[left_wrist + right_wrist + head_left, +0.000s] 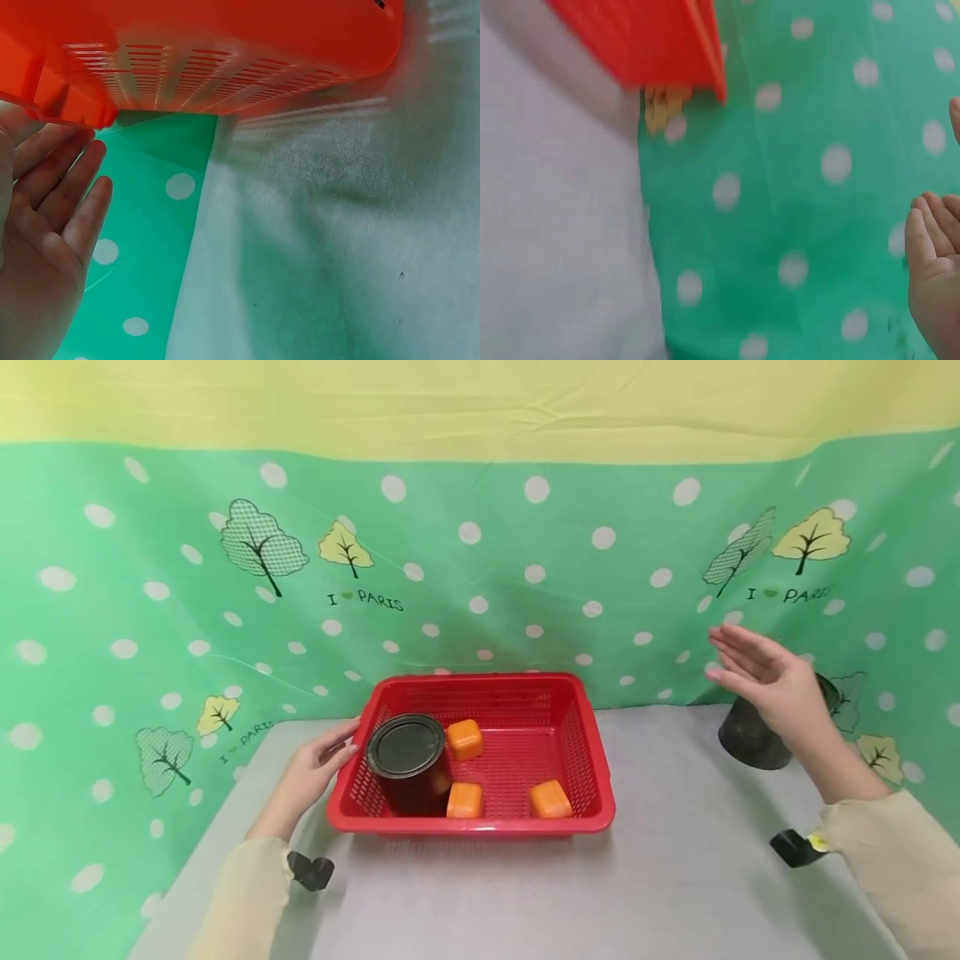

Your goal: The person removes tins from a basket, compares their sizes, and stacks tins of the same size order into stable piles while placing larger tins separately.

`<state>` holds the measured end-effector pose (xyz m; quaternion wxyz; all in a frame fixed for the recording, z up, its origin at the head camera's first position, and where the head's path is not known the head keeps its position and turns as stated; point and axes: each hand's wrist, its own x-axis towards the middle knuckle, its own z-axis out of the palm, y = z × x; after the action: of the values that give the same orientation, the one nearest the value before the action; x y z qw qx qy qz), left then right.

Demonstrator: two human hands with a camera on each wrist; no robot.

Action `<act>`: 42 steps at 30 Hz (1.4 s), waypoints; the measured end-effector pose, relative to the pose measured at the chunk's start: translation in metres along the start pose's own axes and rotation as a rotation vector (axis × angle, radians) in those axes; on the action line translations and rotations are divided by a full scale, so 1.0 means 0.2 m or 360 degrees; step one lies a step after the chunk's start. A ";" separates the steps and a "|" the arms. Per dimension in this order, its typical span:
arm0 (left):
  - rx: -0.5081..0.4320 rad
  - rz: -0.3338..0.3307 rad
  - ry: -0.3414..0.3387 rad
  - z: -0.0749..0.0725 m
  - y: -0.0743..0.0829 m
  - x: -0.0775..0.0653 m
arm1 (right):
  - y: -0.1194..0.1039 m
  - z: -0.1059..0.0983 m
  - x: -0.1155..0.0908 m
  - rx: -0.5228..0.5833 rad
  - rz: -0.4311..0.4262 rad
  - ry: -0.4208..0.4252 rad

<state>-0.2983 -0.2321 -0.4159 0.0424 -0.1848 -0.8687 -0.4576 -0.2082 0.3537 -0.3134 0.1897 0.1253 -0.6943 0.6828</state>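
Note:
A red plastic basket with slotted sides stands on the table. Inside it, a black lidded canister is at the left, beside orange rounded blocks: one behind, one in front and one at the front right. My left hand touches the basket's left rim; the left wrist view shows its fingers extended along the outside. To the right, my right hand is raised with straight fingers and a spread thumb, holding nothing. Behind it, partly hidden, is a black cup-like container.
A pale grey cloth covers the table. Green dotted fabric with printed trees hangs behind and at both sides, close to the table's back edge. Black wrist devices sit under both sleeves.

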 end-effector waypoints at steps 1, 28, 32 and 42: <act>-0.0006 -0.0002 0.0001 0.00 0.00 0.00 | 0.00 0.05 0.02 -0.0005 -0.0015 -0.0039; -0.0146 0.0030 0.0035 0.01 -0.02 0.01 | 0.19 1.16 0.39 -0.0207 0.0130 -0.1202; -0.0171 -0.0004 0.0019 0.01 -0.01 0.03 | 0.25 1.26 0.39 -0.0195 0.0181 -0.1429; -0.0200 -0.0022 0.0030 0.00 -0.02 0.01 | 0.35 1.44 0.37 -0.0353 0.0146 -0.1776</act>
<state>-0.3022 -0.2339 -0.4183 0.0356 -0.1768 -0.8391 -0.5132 -0.3321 0.0763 -0.3429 -0.2236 0.4161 -0.7616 0.4437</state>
